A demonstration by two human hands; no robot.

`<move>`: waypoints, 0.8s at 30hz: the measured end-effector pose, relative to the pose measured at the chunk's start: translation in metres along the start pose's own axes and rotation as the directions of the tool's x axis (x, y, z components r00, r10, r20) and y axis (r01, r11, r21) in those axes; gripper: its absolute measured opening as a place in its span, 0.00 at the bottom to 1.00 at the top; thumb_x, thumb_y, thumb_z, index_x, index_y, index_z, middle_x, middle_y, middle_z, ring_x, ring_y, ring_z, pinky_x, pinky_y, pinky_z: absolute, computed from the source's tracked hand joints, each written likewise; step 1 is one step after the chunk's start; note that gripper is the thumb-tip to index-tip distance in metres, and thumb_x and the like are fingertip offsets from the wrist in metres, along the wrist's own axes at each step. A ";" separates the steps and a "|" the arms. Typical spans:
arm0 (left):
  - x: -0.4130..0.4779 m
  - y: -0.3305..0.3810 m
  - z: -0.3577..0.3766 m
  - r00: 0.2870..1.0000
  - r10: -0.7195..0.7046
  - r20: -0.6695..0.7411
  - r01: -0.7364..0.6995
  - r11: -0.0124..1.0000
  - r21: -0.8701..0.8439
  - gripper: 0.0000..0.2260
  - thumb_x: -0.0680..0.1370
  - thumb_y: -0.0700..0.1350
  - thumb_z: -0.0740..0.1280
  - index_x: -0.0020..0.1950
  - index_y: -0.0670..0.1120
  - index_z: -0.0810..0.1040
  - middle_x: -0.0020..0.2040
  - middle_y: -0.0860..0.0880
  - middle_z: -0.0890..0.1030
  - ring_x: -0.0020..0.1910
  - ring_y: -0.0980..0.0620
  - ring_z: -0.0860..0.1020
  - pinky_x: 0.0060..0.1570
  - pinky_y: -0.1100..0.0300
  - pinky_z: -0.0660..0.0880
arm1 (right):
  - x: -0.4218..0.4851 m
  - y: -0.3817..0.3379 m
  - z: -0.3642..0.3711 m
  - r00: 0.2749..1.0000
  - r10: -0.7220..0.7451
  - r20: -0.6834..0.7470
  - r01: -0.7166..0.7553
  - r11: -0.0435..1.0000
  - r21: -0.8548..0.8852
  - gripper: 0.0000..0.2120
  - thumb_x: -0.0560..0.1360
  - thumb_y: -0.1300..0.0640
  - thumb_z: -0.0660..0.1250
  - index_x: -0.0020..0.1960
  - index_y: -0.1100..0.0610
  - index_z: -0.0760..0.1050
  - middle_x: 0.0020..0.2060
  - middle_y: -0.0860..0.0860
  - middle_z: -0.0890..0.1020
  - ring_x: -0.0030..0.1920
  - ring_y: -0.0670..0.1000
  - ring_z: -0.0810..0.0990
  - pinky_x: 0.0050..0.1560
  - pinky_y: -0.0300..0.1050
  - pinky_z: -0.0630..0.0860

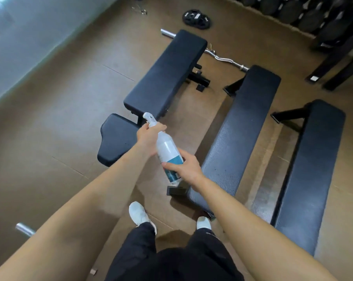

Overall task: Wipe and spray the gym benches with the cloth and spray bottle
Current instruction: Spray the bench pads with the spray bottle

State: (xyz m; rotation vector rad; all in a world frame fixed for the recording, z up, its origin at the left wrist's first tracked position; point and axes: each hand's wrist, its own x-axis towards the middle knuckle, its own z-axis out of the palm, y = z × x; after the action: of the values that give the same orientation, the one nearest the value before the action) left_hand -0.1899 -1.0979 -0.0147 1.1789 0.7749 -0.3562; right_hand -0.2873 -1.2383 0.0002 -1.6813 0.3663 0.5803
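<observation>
Now both hands hold the bottle (167,151), tilted, just left of the middle bench's (242,128) near end. The left hand (149,134) curls its fingers round the neck; the right hand (183,167) wraps the labelled base.

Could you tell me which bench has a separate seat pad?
The left bench; its seat pad stands apart, the middle bench and right bench are single pads.
</observation>
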 end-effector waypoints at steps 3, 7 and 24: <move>0.024 0.041 -0.043 1.000 0.014 0.007 -0.014 1.000 -0.014 0.11 0.71 0.40 0.77 0.49 0.46 0.78 0.40 0.44 0.82 0.35 0.47 0.80 0.39 0.53 0.79 | 0.028 -0.032 0.047 0.999 0.017 0.046 -0.017 1.000 0.008 0.26 0.71 0.50 0.78 0.66 0.47 0.74 0.56 0.47 0.80 0.55 0.48 0.81 0.47 0.39 0.79; 0.051 0.085 -0.081 0.999 -0.018 -0.038 0.017 0.999 -0.042 0.14 0.70 0.39 0.75 0.53 0.41 0.78 0.42 0.41 0.81 0.35 0.44 0.80 0.36 0.52 0.80 | 0.059 -0.064 0.090 0.996 -0.006 0.094 0.012 0.998 -0.059 0.22 0.71 0.50 0.78 0.60 0.42 0.72 0.53 0.44 0.79 0.54 0.46 0.80 0.45 0.37 0.77; 0.178 0.225 -0.084 1.000 0.006 -0.030 -0.002 0.988 0.151 0.15 0.69 0.37 0.76 0.54 0.43 0.78 0.46 0.42 0.80 0.41 0.44 0.81 0.44 0.44 0.83 | 0.210 -0.145 0.152 0.999 -0.043 0.010 0.042 0.995 0.093 0.27 0.69 0.48 0.80 0.65 0.46 0.76 0.53 0.46 0.82 0.53 0.47 0.83 0.46 0.39 0.82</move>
State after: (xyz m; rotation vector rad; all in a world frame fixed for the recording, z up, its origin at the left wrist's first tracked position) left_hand 0.0449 -0.9134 0.0006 1.3306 0.7820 -0.4001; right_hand -0.0621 -1.0458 -0.0171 -1.5919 0.3435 0.5337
